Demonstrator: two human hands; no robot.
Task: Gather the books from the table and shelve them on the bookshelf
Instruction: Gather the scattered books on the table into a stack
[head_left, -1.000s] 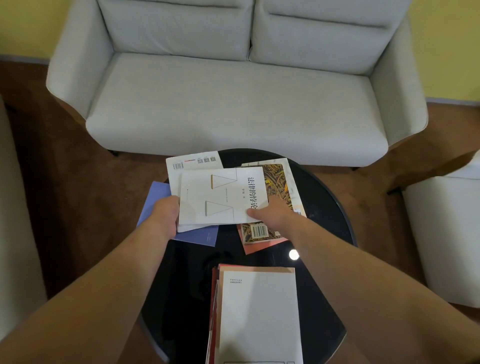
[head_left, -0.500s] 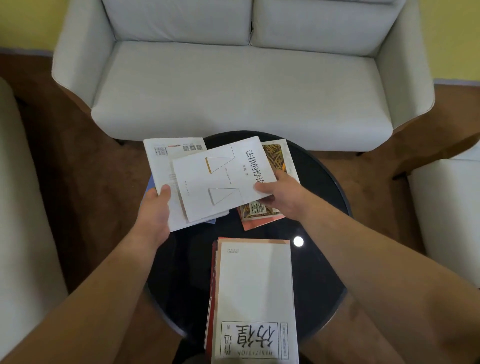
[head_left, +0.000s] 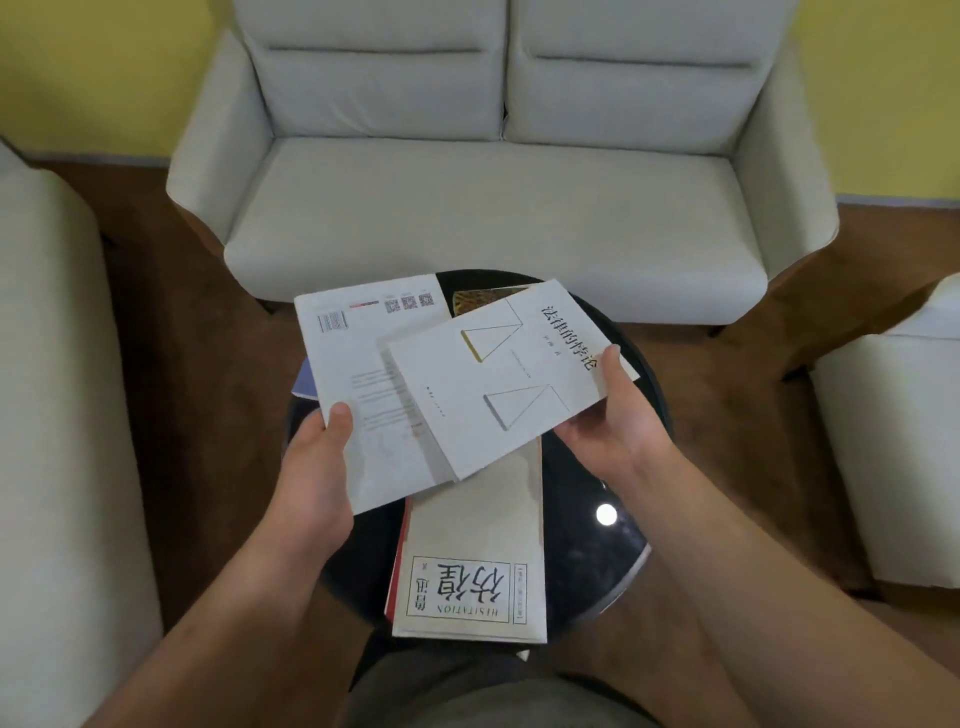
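Two white books are lifted above the round black table (head_left: 597, 561). My left hand (head_left: 317, 467) grips the lower one, a white book with a barcode (head_left: 358, 374), at its near left corner. My right hand (head_left: 608, 421) holds the upper white book with two triangles (head_left: 493, 384) at its right edge; it lies tilted across the first. On the table below sit a cream book titled HESITATION (head_left: 472, 561) atop a red one, a patterned book (head_left: 475, 300) and a blue book (head_left: 305, 376), both mostly hidden.
A light grey two-seat sofa (head_left: 493, 208) stands behind the table. A pale armchair (head_left: 57, 415) is at the left and a white seat (head_left: 893, 447) at the right. Brown carpet surrounds the table. No bookshelf is in view.
Both hands have raised the two white books off the table and brought them closer to me, over the cream book. The view tilted up, showing more of the sofa.
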